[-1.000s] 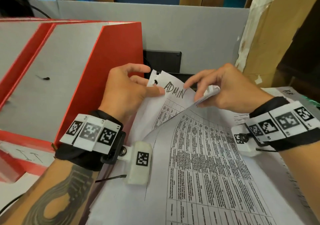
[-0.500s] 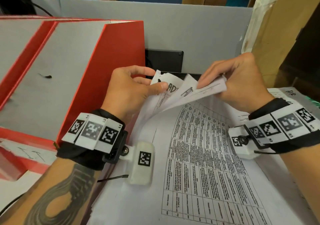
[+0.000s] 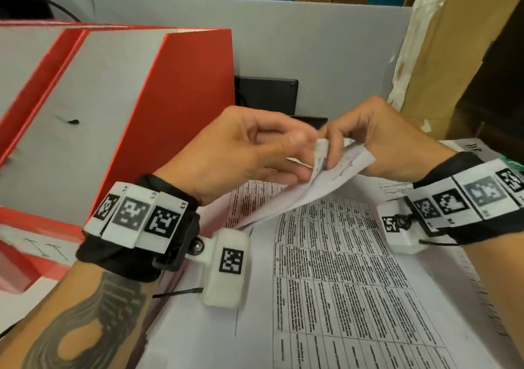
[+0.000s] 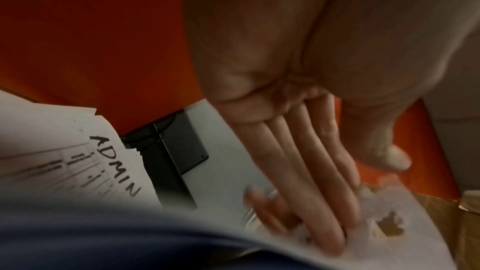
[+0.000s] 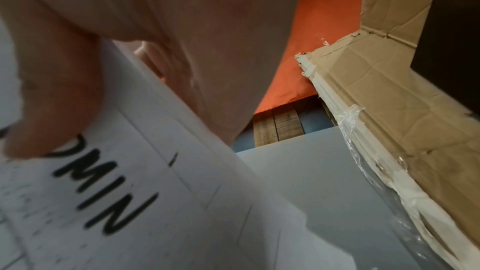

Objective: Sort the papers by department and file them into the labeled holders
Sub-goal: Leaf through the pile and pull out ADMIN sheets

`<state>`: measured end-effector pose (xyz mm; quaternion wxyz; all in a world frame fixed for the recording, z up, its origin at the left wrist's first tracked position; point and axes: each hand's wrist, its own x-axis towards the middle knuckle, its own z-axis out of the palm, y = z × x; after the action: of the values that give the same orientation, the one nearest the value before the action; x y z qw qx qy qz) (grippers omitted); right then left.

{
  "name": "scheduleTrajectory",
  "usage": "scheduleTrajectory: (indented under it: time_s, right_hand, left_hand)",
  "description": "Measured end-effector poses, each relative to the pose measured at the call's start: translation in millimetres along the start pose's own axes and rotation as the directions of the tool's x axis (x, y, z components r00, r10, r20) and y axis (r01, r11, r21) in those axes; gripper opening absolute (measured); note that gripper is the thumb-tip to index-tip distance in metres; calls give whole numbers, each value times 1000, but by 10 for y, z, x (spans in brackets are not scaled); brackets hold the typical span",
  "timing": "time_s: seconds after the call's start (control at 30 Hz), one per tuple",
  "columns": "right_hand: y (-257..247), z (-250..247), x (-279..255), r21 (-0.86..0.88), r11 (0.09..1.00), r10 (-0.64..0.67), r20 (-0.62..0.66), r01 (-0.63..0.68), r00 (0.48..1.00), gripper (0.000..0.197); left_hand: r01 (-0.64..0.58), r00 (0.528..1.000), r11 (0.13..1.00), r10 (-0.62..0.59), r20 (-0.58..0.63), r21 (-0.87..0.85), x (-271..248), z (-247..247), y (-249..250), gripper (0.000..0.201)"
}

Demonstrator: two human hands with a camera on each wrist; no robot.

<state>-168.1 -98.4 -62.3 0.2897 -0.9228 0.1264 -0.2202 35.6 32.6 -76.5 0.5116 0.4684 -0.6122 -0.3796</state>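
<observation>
So at about 9 o'clock in the head view you've got the red holders (image 3: 181, 107), and one at the lower left has a white label (image 3: 45, 251) with handwriting that looks like "I.T". Moving right, the left hand (image 3: 241, 156) is pinching the lifted top corner of the papers (image 3: 334, 269), thumb on top with fingers underneath, and right at 12 o'clock it meets the right hand (image 3: 374, 139), which is clamped on the same curled-up corner (image 3: 343, 167). The stack itself lies on the counter, filling the 6 o'clock area, covered in printed tables too small to read. The sheet underneath (image 4: 85, 157) has "ADMIN" in black marker. Seems like they're in the sorting step, peeling sheets apart to check the department. Next move probably needs separating one sheet cleanly and finding the matching holder.
</observation>
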Motion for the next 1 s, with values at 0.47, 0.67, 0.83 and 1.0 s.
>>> scheduleTrajectory:
  time_s: [0.47,0.67,0.83,1.0]
  right_hand:
    - [311,-140,-73,-42,989,147,109,-143,983,18]
    - [344,-196,-66,17,988,152,-148,-151,977,24]
    - [173,-274,-66,31,995,96,69,-98,993,24]
    - [129,-206,-76,17,997,70,176,-74,982,21]
  left_hand:
    - [372,898,456,-396,-191,808,480,-48,412,18]
    - [92,978,955,-34,-205,280,539,-209,1247,21]
    - [297,951,558,-249,-185,775,903,-286,921,4]
    - [111,812,-146,-557,-174,983,1110,-241,3,48]
